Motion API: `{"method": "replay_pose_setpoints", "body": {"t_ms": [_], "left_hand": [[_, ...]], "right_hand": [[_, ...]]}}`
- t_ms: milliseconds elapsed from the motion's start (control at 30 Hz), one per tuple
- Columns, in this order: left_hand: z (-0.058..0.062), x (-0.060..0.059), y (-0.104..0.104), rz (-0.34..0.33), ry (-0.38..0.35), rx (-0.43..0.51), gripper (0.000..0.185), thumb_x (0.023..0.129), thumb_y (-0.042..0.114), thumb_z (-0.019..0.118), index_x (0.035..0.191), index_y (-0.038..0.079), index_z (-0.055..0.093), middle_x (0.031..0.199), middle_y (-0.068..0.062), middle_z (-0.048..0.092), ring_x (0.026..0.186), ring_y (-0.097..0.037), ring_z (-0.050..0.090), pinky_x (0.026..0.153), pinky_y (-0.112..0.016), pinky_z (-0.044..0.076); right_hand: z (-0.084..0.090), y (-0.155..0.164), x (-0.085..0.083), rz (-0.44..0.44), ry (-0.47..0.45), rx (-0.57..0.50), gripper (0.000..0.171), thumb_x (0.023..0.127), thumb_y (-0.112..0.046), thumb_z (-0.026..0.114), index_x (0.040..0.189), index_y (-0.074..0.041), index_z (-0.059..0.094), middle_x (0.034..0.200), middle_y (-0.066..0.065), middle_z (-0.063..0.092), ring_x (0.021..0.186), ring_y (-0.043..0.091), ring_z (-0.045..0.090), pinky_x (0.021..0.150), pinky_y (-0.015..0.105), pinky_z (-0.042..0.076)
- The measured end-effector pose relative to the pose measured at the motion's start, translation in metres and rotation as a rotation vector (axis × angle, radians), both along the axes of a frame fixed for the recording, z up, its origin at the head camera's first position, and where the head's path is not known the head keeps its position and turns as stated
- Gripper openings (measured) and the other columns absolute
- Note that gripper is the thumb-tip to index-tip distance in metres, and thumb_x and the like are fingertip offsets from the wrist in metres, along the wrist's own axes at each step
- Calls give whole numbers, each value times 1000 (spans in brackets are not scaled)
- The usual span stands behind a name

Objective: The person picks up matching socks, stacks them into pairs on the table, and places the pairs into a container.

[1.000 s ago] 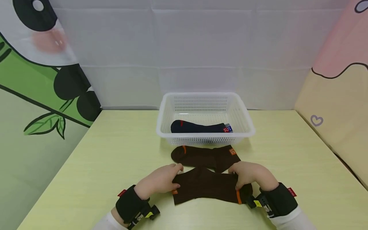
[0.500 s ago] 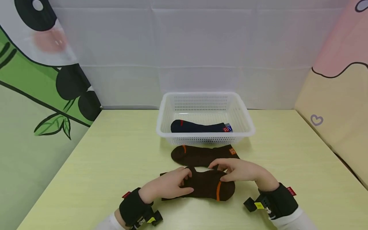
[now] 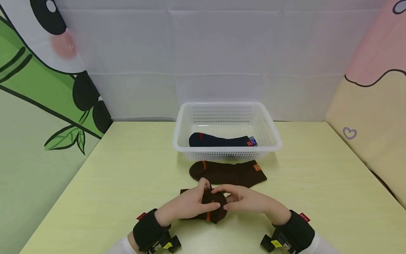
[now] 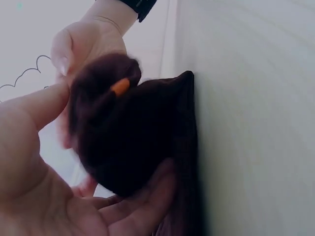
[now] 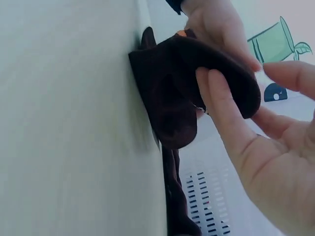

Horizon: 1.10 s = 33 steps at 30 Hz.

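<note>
Both hands have the brown sock [image 3: 211, 208] bunched between them on the tabletop [image 3: 127, 169], at 6 o'clock from the basket [image 3: 272, 141]. Left hand [image 3: 187, 204] and right hand [image 3: 245, 199] fingers curl round it; long axis runs left-right.

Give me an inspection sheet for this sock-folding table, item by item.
Surface: pale yellow-green tabletop, wood-grain finish.
Job's things: dark brown sock with orange stripe, rolled up between both hands; second dark brown sock with orange tag flat on the table just in front of the basket.
Clutter: white perforated plastic basket holding a dark navy sock with a red mark.
Grippers: left hand and right hand both grip the rolled sock; black wrist straps.
Cables: nothing seen.
Surroundings: white cloth backdrop, panda-and-bamboo panel left, pink-and-cream panel right.
</note>
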<state>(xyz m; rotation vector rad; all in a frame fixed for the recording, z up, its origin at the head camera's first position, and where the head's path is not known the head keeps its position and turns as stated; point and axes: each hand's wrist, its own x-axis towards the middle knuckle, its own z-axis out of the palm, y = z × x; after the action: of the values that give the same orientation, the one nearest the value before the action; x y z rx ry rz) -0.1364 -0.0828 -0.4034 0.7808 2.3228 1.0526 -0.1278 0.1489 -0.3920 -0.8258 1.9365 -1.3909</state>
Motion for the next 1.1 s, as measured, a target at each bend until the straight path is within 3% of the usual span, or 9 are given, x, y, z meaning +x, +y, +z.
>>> {"method": "replay_pose_setpoints", "body": {"t_ms": [100,200,400,533,700,800,900,1033,1100], "left_hand": [[0,1,1,-2,-9,29,48,90,42,61,109,10,31,65,4,38,52,-8,40,51,-22,31],[0,0,2,-11,-6,30,42,90,33,63,108,12,31,65,4,42,53,-8,43,52,-22,34],[2,-1,3,-63,92,-19,24,89,14,61,108,17,47,86,4,54,74,-8,51,68,-23,41],[4,-2,2,-75,141,5,14,88,8,60,96,20,56,87,8,56,77,-6,51,72,-21,41],[7,-3,-1,-63,70,172,10,89,8,58,94,17,60,94,5,60,84,-7,54,78,-23,43],[10,-2,-3,-56,22,285,11,89,6,57,98,12,60,100,-1,61,89,-9,54,80,-24,44],[12,-2,-4,-62,17,377,12,88,3,56,98,9,58,97,-6,59,89,-9,53,79,-23,44],[13,-4,-6,-73,14,490,10,86,-1,53,94,4,56,92,-9,57,86,-8,52,77,-22,43],[12,-6,-7,-70,-7,525,9,85,-3,52,92,2,55,89,-7,55,84,-9,50,75,-23,42]], "right_hand": [[-2,-3,2,59,-41,-75,53,93,-6,53,140,4,31,144,30,29,101,7,59,84,21,46],[-4,-3,1,71,-34,-106,54,93,-5,51,141,5,27,141,33,31,107,11,59,88,23,47],[-10,-3,-4,-103,66,-115,38,89,5,48,127,8,44,117,30,52,99,11,63,84,25,50],[-12,-2,-7,-205,199,-48,39,83,9,50,121,4,51,114,23,54,96,17,58,80,24,49],[-10,-2,-6,-184,333,80,49,79,2,62,126,-11,54,124,7,56,109,23,50,92,30,44],[-9,-3,-5,-181,332,129,52,80,-6,67,129,-14,52,128,3,55,116,23,47,98,36,40],[-9,-2,-6,-186,294,139,52,81,-12,69,129,-11,51,127,4,55,119,22,48,101,41,38],[-13,0,-11,-138,239,121,34,83,-14,69,115,-7,62,109,1,65,106,11,54,97,32,41],[-14,3,-15,-106,209,115,19,83,-12,69,101,-6,66,92,-3,65,86,4,55,83,22,44]]}}
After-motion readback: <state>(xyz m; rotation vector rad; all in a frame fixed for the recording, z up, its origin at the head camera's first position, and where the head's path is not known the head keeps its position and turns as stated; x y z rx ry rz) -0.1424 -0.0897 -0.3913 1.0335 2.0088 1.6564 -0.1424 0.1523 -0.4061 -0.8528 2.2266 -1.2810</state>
